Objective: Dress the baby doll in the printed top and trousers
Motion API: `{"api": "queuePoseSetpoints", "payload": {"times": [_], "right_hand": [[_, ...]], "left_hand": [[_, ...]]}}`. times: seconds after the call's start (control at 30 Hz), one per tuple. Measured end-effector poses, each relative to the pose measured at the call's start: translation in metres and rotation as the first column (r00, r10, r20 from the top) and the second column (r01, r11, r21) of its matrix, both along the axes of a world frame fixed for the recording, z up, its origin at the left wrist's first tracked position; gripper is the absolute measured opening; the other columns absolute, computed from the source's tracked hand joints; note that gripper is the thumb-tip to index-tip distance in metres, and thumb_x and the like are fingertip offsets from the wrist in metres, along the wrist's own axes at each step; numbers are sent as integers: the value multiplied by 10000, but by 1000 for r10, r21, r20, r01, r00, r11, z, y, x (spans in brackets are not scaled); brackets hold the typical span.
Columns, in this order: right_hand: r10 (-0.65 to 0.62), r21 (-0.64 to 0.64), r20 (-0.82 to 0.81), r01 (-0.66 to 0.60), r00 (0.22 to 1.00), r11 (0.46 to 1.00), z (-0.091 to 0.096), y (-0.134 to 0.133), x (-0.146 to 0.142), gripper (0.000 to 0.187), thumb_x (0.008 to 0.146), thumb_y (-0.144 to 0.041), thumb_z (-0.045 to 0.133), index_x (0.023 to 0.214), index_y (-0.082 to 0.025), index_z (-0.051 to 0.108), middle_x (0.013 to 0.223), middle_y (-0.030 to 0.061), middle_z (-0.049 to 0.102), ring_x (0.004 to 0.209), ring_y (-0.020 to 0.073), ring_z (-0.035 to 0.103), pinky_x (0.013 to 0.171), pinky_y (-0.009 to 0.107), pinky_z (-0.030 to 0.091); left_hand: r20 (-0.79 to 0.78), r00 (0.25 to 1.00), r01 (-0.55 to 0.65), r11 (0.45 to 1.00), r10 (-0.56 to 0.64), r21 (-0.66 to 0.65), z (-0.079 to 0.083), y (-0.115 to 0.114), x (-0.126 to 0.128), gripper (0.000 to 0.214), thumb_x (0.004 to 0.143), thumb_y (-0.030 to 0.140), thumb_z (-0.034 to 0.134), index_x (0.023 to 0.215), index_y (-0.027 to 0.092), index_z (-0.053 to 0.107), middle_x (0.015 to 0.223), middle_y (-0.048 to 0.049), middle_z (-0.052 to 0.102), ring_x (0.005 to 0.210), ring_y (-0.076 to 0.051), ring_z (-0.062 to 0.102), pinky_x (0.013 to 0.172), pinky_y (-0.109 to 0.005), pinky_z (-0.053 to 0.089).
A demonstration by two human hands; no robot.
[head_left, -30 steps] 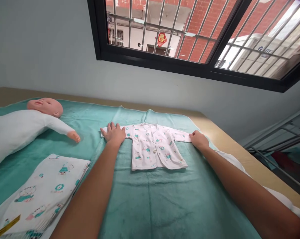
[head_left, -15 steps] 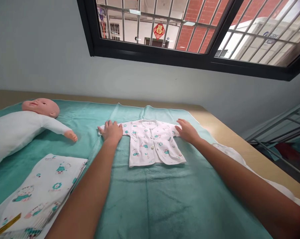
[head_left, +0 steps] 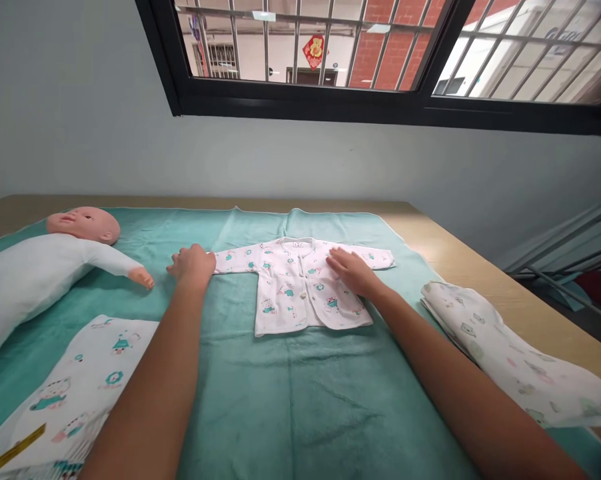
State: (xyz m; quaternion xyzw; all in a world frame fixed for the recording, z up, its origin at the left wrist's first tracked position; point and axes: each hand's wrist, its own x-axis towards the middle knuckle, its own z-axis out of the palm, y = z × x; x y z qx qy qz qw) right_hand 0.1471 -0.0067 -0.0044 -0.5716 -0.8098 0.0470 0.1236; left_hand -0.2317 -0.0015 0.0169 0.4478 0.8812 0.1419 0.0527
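A small white baby shirt [head_left: 285, 300] with green and pink prints lies spread face up, its buttons down the front and both sleeves stretched sideways. At the cuff of the sleeve on the left is my left hand [head_left: 193, 262], its fingers bent and closed at the sleeve's end; the fingertips are partly hidden. My right hand [head_left: 353, 270] rests flat on the shirt's chest near the other sleeve, fingers stretched out. Beneath the shirt is a green towel [head_left: 250, 407].
A baby doll [head_left: 88, 223] in a white suit lies at the left, one arm stretched toward my left hand. Folded printed cloth [head_left: 100, 353] with a yellow strip [head_left: 15, 447] is at the lower left. Another printed cloth [head_left: 510, 353] lies right, by the wooden table edge [head_left: 485, 287].
My left hand has slid left along the sleeve to its cuff, and its fingers have bent. My right hand has moved left from the other sleeve onto the chest, leaving that sleeve uncovered.
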Motion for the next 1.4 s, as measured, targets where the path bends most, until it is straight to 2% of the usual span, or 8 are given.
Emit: {"api": "queuePoseSetpoints", "payload": {"times": [0.17, 0.33, 0.47, 0.6, 0.73, 0.87, 1.2, 1.4], "right_hand": [[49, -122, 125, -34, 991, 992, -4, -10, -13, 738, 989, -598, 204, 1544, -120, 291, 1642, 136, 152, 1521, 282, 88, 1205, 476, 129], [-58, -37, 172, 65, 983, 997, 0, -23, -18, 741, 1004, -578, 201, 1519, -60, 329, 1621, 206, 182, 1515, 306, 111, 1202, 504, 114], [147, 56, 132, -155, 980, 986, 18, -54, -26, 574, 1012, -477, 346, 1395, -74, 490, 1572, 211, 323, 1475, 305, 252, 1162, 454, 249], [329, 39, 95, -334, 940, 942, 38, -92, -34, 373, 926, -543, 536, 1027, -197, 634, 1194, 97, 653, 1046, 247, 608, 806, 343, 467], [288, -83, 177, -278, 941, 957, 44, -109, -35, 381, 878, -578, 577, 787, -211, 532, 784, 16, 628, 625, 168, 537, 516, 293, 293], [328, -143, 118, -311, 937, 940, 44, -107, -32, 335, 948, -443, 481, 707, -210, 466, 741, 6, 610, 585, 140, 476, 527, 285, 248], [151, -247, -164, -189, 975, 950, 46, -106, -43, 300, 931, -383, 475, 684, -215, 448, 672, -8, 582, 603, 140, 447, 536, 267, 292], [232, -264, -166, -270, 958, 926, 40, -109, -46, 343, 929, -402, 498, 653, -204, 446, 685, -7, 589, 613, 134, 454, 556, 269, 301]], "left_hand": [[90, 994, 64, 996, -69, 60, -3, 4, -1, 304, 836, 366, 561, 1072, 203, 660, 1208, -168, 661, 1085, -360, 623, 820, -430, 498], [84, 995, 38, 990, -50, 138, 4, 4, 9, 286, 868, 386, 530, 1084, 221, 619, 1153, -159, 674, 1039, -352, 639, 782, -421, 499], [83, 997, -12, 968, -9, 250, 14, 3, 17, 286, 880, 386, 513, 1107, 234, 597, 1070, -154, 692, 987, -351, 653, 770, -423, 491], [197, 980, -34, 932, -41, 361, 16, 4, 20, 292, 826, 369, 599, 1090, 243, 599, 1078, -109, 690, 985, -308, 649, 758, -374, 489], [523, 837, 34, 970, -160, 241, 14, 2, 12, 265, 681, 296, 735, 895, 173, 639, 885, -62, 688, 797, -231, 648, 626, -286, 479], [628, 759, 65, 980, -170, 187, 13, -3, 4, 190, 637, 265, 734, 749, 143, 641, 681, -8, 613, 611, -165, 583, 513, -248, 459], [642, 754, 21, 981, -141, 191, 7, 0, 4, 238, 651, 247, 710, 860, 138, 679, 809, -35, 652, 630, -147, 584, 495, -223, 473], [607, 783, 30, 983, -136, 181, 5, 2, 4, 238, 659, 271, 701, 864, 151, 692, 834, -45, 680, 648, -164, 609, 519, -235, 472]]}}
